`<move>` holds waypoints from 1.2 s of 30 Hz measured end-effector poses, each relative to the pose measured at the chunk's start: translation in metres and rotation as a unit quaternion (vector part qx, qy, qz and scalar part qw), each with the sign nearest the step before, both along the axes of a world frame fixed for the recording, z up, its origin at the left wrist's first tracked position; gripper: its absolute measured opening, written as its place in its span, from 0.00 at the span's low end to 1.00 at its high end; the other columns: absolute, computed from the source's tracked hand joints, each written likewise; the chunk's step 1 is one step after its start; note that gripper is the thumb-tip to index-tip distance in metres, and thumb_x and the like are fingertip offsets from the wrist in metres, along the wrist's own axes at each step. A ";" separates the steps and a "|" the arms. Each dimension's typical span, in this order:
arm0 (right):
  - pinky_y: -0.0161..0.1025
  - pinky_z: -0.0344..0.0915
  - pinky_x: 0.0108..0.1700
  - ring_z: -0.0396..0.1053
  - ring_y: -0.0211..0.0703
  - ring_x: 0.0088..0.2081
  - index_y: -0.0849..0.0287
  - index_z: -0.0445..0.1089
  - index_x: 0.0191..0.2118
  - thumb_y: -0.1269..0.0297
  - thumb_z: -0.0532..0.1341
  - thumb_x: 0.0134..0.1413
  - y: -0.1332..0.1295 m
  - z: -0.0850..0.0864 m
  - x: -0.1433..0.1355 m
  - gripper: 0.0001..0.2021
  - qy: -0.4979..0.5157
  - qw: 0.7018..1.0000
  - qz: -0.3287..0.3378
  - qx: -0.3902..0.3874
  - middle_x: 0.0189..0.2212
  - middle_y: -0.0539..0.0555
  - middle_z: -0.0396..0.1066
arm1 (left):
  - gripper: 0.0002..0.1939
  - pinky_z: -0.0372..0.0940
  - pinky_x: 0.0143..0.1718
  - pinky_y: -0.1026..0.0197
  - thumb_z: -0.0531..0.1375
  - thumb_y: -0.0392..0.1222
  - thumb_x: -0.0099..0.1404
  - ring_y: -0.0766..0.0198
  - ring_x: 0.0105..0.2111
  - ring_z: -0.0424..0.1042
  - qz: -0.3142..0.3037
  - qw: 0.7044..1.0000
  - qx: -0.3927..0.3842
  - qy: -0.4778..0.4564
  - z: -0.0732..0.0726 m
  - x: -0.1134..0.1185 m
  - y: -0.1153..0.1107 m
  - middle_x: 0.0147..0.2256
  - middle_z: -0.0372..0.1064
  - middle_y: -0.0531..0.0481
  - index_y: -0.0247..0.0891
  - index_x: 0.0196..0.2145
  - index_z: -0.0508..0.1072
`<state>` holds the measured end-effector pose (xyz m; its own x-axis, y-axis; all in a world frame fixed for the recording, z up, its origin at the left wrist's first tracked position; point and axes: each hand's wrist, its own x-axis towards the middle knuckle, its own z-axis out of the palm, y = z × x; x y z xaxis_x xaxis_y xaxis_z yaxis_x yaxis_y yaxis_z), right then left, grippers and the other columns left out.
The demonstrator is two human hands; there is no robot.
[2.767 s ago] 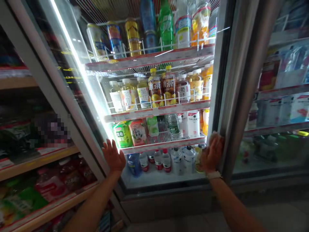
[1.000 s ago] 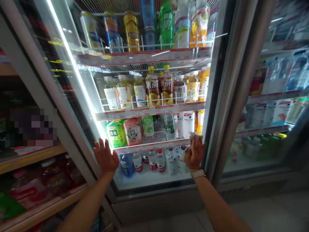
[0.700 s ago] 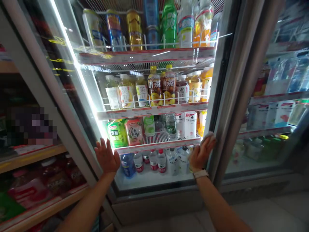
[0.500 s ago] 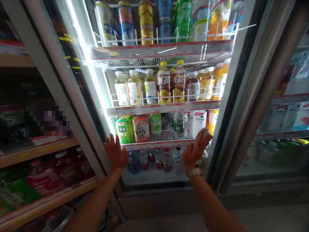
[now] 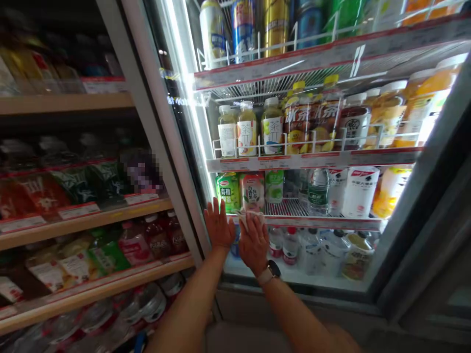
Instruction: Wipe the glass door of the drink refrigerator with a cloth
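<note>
My left hand is spread flat against the glass door of a lit drinks cooler, near its left edge, and holds nothing. Right beside it, my right hand presses a pale cloth to the glass, its upper edge showing past the fingertips. A watch is on the right wrist. Behind the glass, near the hands, stand a green pack and a red pack. The cloth's part under the palm is hidden.
Cooler shelves hold tea bottles, cans and water bottles. To the left, past the metal door frame, open wooden shelves carry more bottles. A dark frame edge bounds the cooler at the right.
My right hand has moved left across the glass with the cloth, from the right side to beside my left hand. The view has shifted left and closer.
</note>
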<state>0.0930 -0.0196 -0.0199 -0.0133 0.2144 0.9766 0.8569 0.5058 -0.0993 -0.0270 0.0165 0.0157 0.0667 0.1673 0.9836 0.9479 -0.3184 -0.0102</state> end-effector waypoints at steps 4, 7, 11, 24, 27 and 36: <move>0.49 0.42 0.68 0.52 0.47 0.67 0.55 0.45 0.71 0.74 0.49 0.60 -0.007 -0.010 -0.020 0.33 -0.035 0.997 0.035 -0.056 0.64 0.58 0.60 | 0.30 0.38 0.70 0.44 0.45 0.46 0.74 0.57 0.70 0.37 -0.008 1.000 0.000 -0.006 -0.002 -0.003 0.006 0.70 0.40 0.45 0.43 0.70 0.42; 0.51 0.41 0.68 0.47 0.48 0.69 0.57 0.42 0.71 0.76 0.49 0.58 -0.013 -0.003 -0.018 0.36 -0.047 0.993 0.055 -0.089 0.67 0.59 0.55 | 0.30 0.37 0.70 0.43 0.45 0.46 0.74 0.57 0.70 0.36 -0.030 0.999 0.003 -0.016 0.002 -0.004 0.007 0.71 0.39 0.47 0.46 0.70 0.42; 0.54 0.41 0.69 0.41 0.50 0.71 0.60 0.42 0.71 0.75 0.51 0.56 -0.020 0.009 -0.004 0.37 -0.084 0.985 0.101 -0.112 0.69 0.61 0.49 | 0.29 0.40 0.69 0.41 0.45 0.42 0.74 0.56 0.70 0.36 -0.077 0.995 -0.044 -0.044 0.009 0.005 -0.024 0.70 0.40 0.46 0.46 0.70 0.44; 0.51 0.44 0.69 0.41 0.48 0.71 0.57 0.41 0.71 0.74 0.51 0.59 -0.037 0.043 0.102 0.36 -0.131 0.979 0.073 -0.135 0.70 0.57 0.44 | 0.37 0.45 0.68 0.43 0.45 0.42 0.74 0.54 0.70 0.31 -0.159 0.954 -0.248 -0.055 -0.038 0.068 -0.077 0.71 0.28 0.38 0.40 0.69 0.23; 0.58 0.37 0.70 0.42 0.51 0.71 0.50 0.40 0.71 0.70 0.52 0.62 -0.035 0.036 0.143 0.34 -0.035 0.994 0.002 -0.103 0.71 0.55 0.44 | 0.41 0.43 0.67 0.36 0.52 0.47 0.71 0.47 0.69 0.26 -0.099 0.971 -0.210 0.056 -0.022 0.060 -0.063 0.71 0.26 0.35 0.37 0.70 0.30; 0.52 0.31 0.70 0.48 0.44 0.69 0.48 0.44 0.70 0.64 0.53 0.65 -0.008 -0.007 0.192 0.31 -0.024 0.998 -0.054 -0.032 0.67 0.55 0.54 | 0.45 0.53 0.64 0.39 0.59 0.49 0.67 0.44 0.70 0.35 -0.089 0.966 -0.001 0.241 0.088 0.098 -0.015 0.71 0.35 0.37 0.39 0.70 0.37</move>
<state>0.2849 -0.0276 -0.0267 -0.0337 0.2796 0.9595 0.9103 0.4048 -0.0860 0.0708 0.0012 0.1040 0.5454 0.1131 0.8305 0.7630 -0.4771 -0.4361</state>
